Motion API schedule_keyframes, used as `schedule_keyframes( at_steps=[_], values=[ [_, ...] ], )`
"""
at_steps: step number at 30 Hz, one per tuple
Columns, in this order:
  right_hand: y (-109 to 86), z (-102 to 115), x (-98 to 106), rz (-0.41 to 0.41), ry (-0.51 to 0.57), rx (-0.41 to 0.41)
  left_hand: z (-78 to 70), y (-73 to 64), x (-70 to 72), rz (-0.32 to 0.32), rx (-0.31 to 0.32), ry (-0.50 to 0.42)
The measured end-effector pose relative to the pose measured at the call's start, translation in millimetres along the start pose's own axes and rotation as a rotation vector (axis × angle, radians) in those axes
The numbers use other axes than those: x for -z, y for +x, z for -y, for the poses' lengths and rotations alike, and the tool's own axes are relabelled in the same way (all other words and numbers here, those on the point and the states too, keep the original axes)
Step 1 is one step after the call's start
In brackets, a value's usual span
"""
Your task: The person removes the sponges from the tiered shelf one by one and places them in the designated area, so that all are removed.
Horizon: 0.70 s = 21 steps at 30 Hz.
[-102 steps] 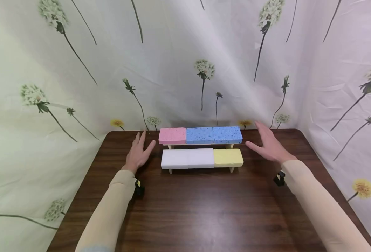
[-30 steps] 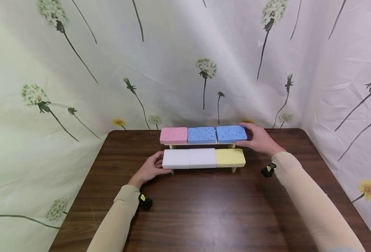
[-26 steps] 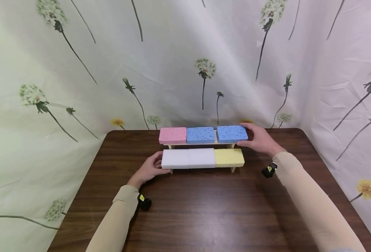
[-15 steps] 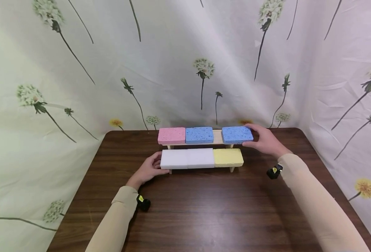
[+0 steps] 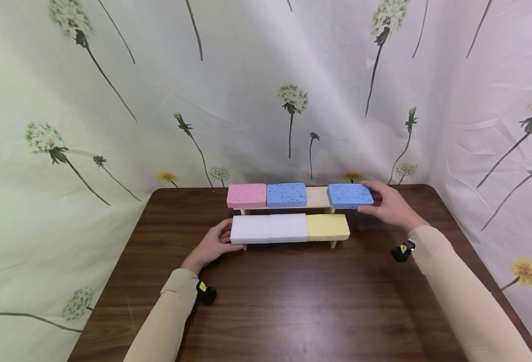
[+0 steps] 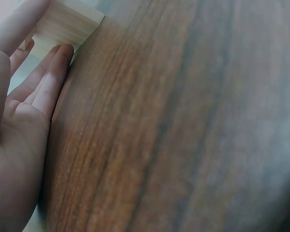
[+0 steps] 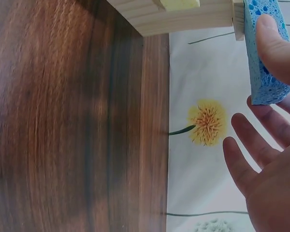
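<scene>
Pinched in the right hand (image 5: 392, 203), a blue sponge (image 5: 350, 195): taken by its right end, thumb at the near edge, fingers at the far edge, two lower fingers free of it in the right wrist view. Placed at the right end of the back stand (image 5: 317, 197), mostly beyond it, with pale wood showing between it and the middle sponge (image 5: 286, 195). Not possible to tell whether lifted or just touching the stand.

Also on the back stand, well to the left: a pink sponge (image 5: 246, 195), close against the middle sponge. In front: a yellow sponge (image 5: 328, 227), in one row with two white blocks. Closed about the left end of the outer white block (image 5: 249, 230): the left hand (image 5: 211, 246), some fingertips against the wood in the left wrist view; firmness not readable.

For good handling: pinch lightly, to avoid denting; hold level, given the overhang and one-ended grip; move straight sideways, without dragging the stand; steady the front row meanwhile.
</scene>
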State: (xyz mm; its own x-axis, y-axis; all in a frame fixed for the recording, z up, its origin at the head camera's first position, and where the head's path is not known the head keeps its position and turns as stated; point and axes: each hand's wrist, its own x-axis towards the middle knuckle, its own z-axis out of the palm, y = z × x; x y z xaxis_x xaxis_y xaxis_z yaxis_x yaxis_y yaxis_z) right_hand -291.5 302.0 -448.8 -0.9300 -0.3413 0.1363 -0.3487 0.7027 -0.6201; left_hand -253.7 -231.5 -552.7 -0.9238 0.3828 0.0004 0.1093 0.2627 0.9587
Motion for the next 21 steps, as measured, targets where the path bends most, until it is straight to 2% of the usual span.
schedule_keyframes(
  at_steps=[13,21],
  values=[
    [-11.1,-6,7,0.003,-0.004,-0.074,0.0,1.1,0.2,0.007,-0.02,-0.013],
    [-18.5,-14,11,0.014,0.035,-0.101,-2.0,-1.0,-0.3,0.004,-0.006,-0.003]
  ],
)
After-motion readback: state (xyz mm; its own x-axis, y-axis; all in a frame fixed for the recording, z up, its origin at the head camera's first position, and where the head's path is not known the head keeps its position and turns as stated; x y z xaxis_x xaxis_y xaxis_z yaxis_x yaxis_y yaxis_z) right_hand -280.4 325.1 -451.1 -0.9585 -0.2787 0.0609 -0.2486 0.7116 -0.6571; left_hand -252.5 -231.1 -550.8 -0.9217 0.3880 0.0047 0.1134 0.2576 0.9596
